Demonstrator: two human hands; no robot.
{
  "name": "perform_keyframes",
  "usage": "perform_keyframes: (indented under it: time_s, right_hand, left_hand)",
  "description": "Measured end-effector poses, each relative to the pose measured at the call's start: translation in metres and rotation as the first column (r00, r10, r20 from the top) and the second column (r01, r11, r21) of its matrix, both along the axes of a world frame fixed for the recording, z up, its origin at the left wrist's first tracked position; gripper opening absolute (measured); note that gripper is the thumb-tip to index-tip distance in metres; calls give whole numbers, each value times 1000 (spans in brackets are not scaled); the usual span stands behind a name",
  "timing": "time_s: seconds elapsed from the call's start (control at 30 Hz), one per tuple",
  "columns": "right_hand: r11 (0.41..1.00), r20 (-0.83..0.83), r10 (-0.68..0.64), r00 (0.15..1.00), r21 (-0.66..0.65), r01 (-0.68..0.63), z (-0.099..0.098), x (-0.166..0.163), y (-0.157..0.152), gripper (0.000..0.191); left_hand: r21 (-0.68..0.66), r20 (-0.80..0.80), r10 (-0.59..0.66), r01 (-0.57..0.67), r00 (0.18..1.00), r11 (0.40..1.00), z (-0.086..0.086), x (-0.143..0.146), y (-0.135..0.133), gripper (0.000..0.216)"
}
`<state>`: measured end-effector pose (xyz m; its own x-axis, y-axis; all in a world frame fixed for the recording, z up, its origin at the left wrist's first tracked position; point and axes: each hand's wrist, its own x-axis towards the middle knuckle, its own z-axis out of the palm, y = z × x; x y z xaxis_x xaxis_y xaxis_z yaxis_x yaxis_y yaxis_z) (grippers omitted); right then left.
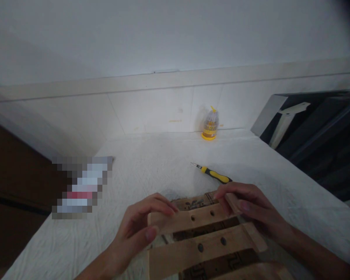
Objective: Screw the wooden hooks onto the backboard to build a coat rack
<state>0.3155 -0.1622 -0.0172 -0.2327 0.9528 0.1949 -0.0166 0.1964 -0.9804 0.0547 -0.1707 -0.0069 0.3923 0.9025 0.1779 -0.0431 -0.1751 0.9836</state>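
Several pale wooden slats (175, 252), with dark patterned wooden strips (216, 268) between them, lie in front of me at the bottom of the view. The farthest pale slat (201, 215) has two round holes. My left hand (142, 229) is closed on its left end, thumb in front and fingers over the top edge. At its right end my right hand (251, 206) pinches the slat by a small raised end piece. Loose small dark pieces, too blurred to name, lie on the patterned strip (181, 203) behind. The near slats run out of the frame.
A yellow-and-black screwdriver (217, 175) lies just beyond my right hand. Against the wall stands a clear container with a yellow base (209, 130). A pixelated object (84, 190) rests at the left edge of the white-covered table (151, 159). Dark panels (323, 144) stand at right.
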Motion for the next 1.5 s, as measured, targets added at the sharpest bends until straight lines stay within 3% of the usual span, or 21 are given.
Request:
perform_keyframes:
  time_s: [0.37, 0.63, 0.83, 1.0, 1.23, 1.5]
  right_hand:
    - [1000, -47, 12, 999, -25, -14, -1, -1, 2, 26]
    - [998, -2, 13, 1000, -54, -13, 0, 0, 1, 29]
    - [1000, 62, -2, 998, -4, 2, 3, -1, -2, 27]
    - [998, 53, -37, 998, 44, 34, 0, -2, -7, 26]
    - [989, 53, 14, 999, 146, -22, 4, -2, -7, 25]
    - [994, 36, 22, 999, 107, -25, 4, -5, -4, 29]
  left_hand:
    - [-8, -12, 55, -55, 998, 998, -4, -2, -1, 29]
    - [18, -25, 22, -22, 999, 1000, -3, -2, -1, 28]
    - [59, -6, -78, 78, 997, 995, -5, -3, 1, 27]
    - [32, -1, -79, 79, 997, 996, -6, -5, 1, 25]
    - [12, 8, -107, 107, 994, 994, -10, -6, 2, 23]
    - [11, 25, -105, 105, 994, 994, -10, -7, 3, 24]
